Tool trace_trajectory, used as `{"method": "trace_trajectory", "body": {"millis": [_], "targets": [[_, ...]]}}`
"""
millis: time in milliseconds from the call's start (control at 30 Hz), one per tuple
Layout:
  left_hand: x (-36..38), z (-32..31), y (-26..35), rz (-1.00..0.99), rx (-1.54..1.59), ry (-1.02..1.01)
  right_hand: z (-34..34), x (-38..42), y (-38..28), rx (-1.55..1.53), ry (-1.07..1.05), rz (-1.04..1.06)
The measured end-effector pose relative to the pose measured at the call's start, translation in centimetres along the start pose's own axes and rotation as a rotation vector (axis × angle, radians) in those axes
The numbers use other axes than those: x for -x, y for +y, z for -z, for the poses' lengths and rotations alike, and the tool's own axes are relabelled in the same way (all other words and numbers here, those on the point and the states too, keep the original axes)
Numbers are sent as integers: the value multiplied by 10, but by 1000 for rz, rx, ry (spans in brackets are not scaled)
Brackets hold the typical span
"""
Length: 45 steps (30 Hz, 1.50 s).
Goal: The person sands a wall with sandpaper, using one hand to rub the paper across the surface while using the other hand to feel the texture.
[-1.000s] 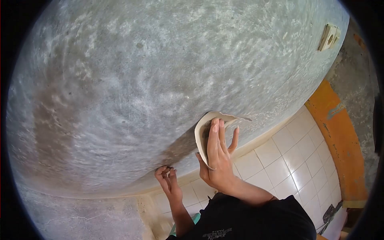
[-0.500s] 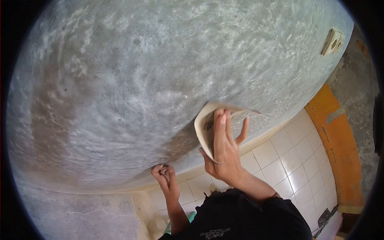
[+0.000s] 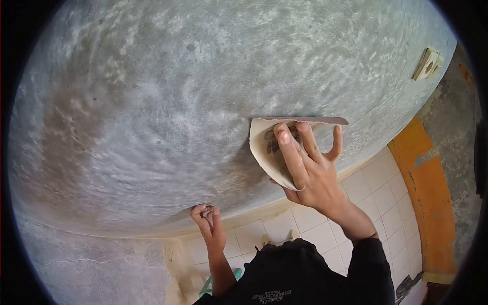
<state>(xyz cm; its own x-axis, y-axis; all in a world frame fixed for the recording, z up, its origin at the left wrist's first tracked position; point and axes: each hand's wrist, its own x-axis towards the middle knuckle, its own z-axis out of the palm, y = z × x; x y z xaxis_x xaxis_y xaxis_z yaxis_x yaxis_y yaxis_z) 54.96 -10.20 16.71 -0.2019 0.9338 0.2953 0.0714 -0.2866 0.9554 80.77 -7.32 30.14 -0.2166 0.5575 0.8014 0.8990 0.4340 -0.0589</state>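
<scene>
My right hand presses a curved sheet of sandpaper against the grey, mottled wall. Its fingers are spread over the pale backing, which has dark smudges, and the thumb is mostly hidden behind the sheet's lower edge. The brown grit side shows along the top edge. Lower and to the left, my left hand touches the base of the wall with curled fingers. Whatever those fingers may hold is hidden.
A wall socket sits at the upper right. White floor tiles run below the wall, beside an orange painted strip. Something green stands by my left forearm. A second wall meets at the lower left.
My right hand has slid the sandpaper up and to the right along the wall, and its fingers have spread wider. The left hand stays almost where it was.
</scene>
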Motion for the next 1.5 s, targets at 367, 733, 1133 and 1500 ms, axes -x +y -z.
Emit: {"method": "trace_trajectory", "body": {"millis": [367, 733, 1133, 1500], "targets": [[1, -2, -3, -28, -44, 34, 14, 5, 7, 122, -162, 47], [1, -2, -4, -12, -54, 58, 15, 2, -2, 28, -154, -9], [2, -6, -4, 15, -69, 119, -20, 49, -15, -99, -202, -116], [0, -5, -6, -33, 6, 101, -59, 83, -56, -245, -236, -272]]}}
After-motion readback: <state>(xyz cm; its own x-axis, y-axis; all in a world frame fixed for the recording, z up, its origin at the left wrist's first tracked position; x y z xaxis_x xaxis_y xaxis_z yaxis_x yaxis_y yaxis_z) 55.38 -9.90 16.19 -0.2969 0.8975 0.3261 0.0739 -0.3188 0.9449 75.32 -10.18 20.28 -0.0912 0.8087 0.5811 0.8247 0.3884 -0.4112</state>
